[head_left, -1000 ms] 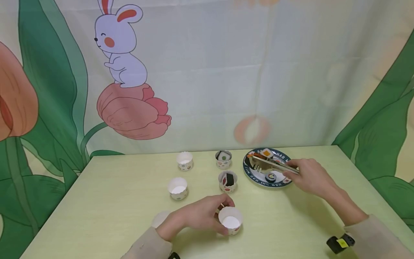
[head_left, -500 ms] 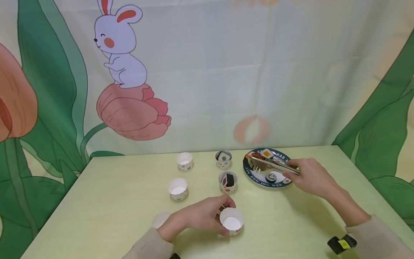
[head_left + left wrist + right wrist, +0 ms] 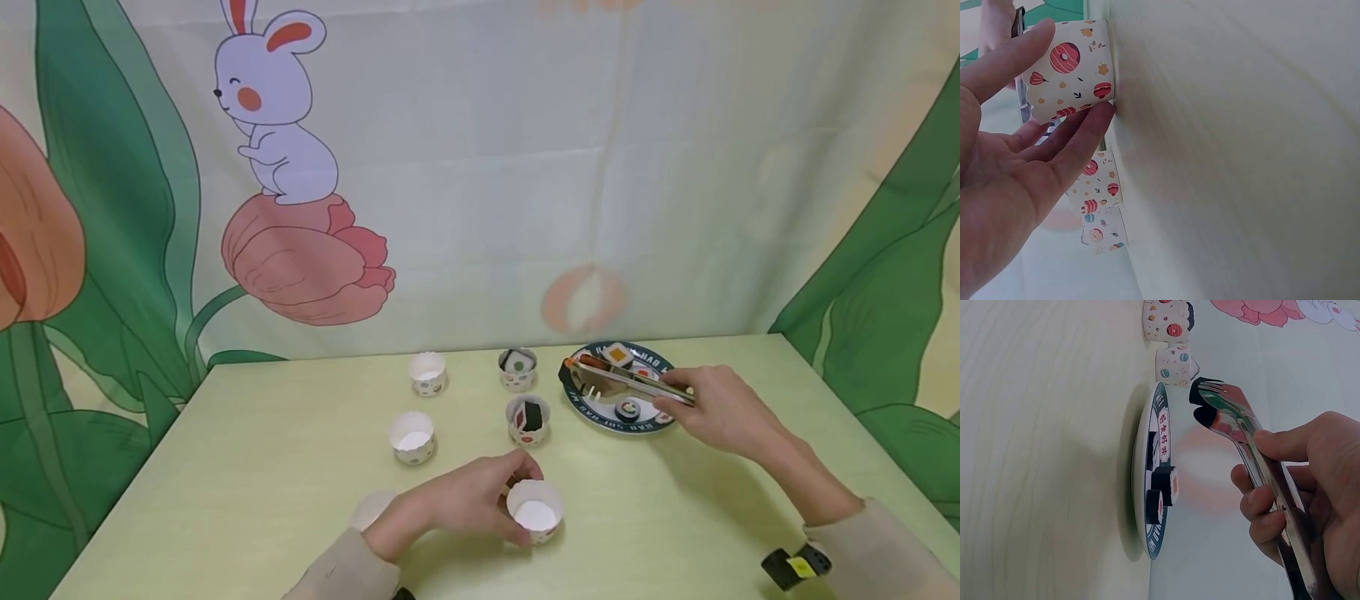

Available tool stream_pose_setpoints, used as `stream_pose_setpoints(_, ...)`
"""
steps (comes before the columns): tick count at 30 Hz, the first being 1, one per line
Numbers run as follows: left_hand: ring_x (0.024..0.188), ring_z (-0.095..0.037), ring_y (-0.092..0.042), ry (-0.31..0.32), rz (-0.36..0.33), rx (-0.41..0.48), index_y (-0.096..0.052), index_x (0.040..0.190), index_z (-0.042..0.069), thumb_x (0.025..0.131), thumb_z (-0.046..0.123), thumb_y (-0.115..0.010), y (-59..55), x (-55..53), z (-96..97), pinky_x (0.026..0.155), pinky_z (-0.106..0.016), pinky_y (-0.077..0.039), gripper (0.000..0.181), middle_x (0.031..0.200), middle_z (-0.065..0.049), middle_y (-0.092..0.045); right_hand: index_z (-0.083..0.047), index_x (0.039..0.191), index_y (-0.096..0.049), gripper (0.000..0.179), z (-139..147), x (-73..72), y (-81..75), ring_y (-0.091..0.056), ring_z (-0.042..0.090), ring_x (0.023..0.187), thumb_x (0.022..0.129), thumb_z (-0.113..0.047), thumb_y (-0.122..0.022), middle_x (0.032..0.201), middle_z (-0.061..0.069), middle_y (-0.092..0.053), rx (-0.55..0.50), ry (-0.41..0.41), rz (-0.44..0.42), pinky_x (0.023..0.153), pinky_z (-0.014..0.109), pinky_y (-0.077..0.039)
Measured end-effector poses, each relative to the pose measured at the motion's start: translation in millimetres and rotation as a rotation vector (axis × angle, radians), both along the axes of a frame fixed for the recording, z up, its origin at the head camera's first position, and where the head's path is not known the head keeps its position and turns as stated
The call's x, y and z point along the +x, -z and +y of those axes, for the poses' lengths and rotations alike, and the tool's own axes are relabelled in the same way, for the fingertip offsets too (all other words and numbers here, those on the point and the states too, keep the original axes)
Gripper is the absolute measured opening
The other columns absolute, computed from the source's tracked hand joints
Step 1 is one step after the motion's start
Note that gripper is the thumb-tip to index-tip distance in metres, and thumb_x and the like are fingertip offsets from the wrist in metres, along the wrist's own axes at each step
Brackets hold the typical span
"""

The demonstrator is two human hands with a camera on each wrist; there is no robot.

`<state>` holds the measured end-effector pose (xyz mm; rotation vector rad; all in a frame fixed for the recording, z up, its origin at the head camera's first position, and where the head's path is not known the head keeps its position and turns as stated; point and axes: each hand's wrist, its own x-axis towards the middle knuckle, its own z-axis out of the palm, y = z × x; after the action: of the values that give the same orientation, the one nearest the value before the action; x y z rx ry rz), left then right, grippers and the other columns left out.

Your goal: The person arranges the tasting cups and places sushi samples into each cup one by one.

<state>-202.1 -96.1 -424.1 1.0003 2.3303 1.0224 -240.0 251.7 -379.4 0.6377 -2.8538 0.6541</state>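
Note:
My right hand (image 3: pixel 720 412) grips metal serving tongs (image 3: pixel 1254 440), one end fork-shaped and the other spoon-shaped. A dark sushi piece (image 3: pixel 1207 415) with some orange sits between the tong tips, raised above the plate. Below lies a round plate (image 3: pixel 592 417) with a blue patterned rim. It bears several sushi pieces, among them a small roll (image 3: pixel 627 410) and a white one with an orange centre (image 3: pixel 619 354). At the near side, my left hand (image 3: pixel 476 500) holds a white paper cup (image 3: pixel 1066 72) printed with donuts, thumb on one side and fingers on the other. No food shows in this cup.
Behind the left hand, two paper cups hold sushi: the nearer cup (image 3: pixel 528 435) and the farther cup (image 3: pixel 517 382). To their left stand a far cup (image 3: pixel 429 385), a middle cup (image 3: pixel 412 450) and a near cup (image 3: pixel 372 505) partly hidden by my left wrist. A printed curtain hangs behind the table.
The tongs have shifted slightly left, and the dark sushi piece at their tips now reaches the plate's left rim in the head view. The left hand and its cup are practically still.

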Motion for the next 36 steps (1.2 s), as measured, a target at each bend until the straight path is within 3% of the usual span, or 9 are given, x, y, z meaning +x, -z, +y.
stream_pose_setpoints(25, 0.105, -0.012, -0.06, -0.029, -0.003, 0.0, -0.054, 0.122, 0.01, 0.08, 0.01, -0.09, -1.0, 1.8, -2.0, 0.093, -0.024, -0.049, 0.055, 0.113, 0.001, -0.064, 0.005, 0.114, -0.072, 0.028, -0.5, 8.8, -3.8, -0.048, 0.009, 0.055, 0.095, -0.016, -0.074, 0.08, -0.004, -0.068, -0.047, -0.05, -0.037, 0.048, 0.027, -0.037)
stream_pose_setpoints(36, 0.106, -0.016, -0.06, -0.027, -0.013, 0.008, -0.055, 0.121, 0.009, 0.08, 0.009, -0.09, -1.6, 0.5, -2.3, 0.093, -0.026, -0.05, 0.053, 0.114, -0.003, -0.064, 0.004, 0.116, -0.072, 0.03, 1.3, 13.4, -5.3, -0.048, 0.01, 0.058, 0.094, -0.017, -0.075, 0.087, -0.001, -0.071, -0.044, -0.057, -0.047, 0.049, 0.027, -0.036)
